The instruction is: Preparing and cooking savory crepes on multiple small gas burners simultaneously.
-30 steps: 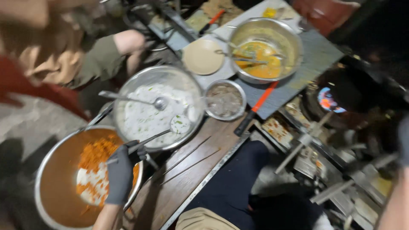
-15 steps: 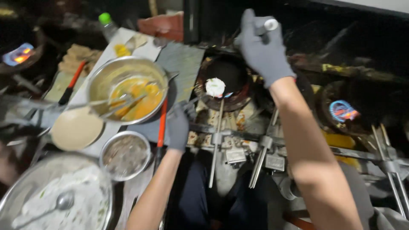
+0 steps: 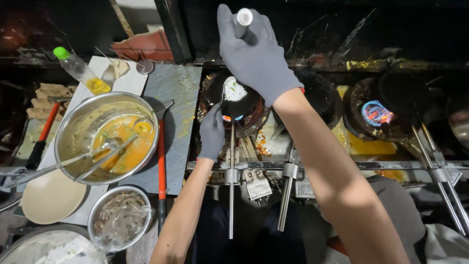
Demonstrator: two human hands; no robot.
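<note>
my right hand (image 3: 256,56), in a knit grey glove, is clamped round a small white-capped shaker (image 3: 243,19) above the round black pan (image 3: 237,95) (white batter inside); my left hand (image 3: 212,133) pinches its thin steel handle (image 3: 231,195). a dented steel bowl (image 3: 105,137) of orange egg sits left.

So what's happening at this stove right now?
A person in grey gloves is cooking at a row of gas burners. The right hand is raised high, gripping a small white-capped shaker above a small black pan that holds a white portion flecked with green. The left hand rests at that pan's near edge, over a lit flame. To the left sits a steel bowl of orange batter with utensils in it.
</note>
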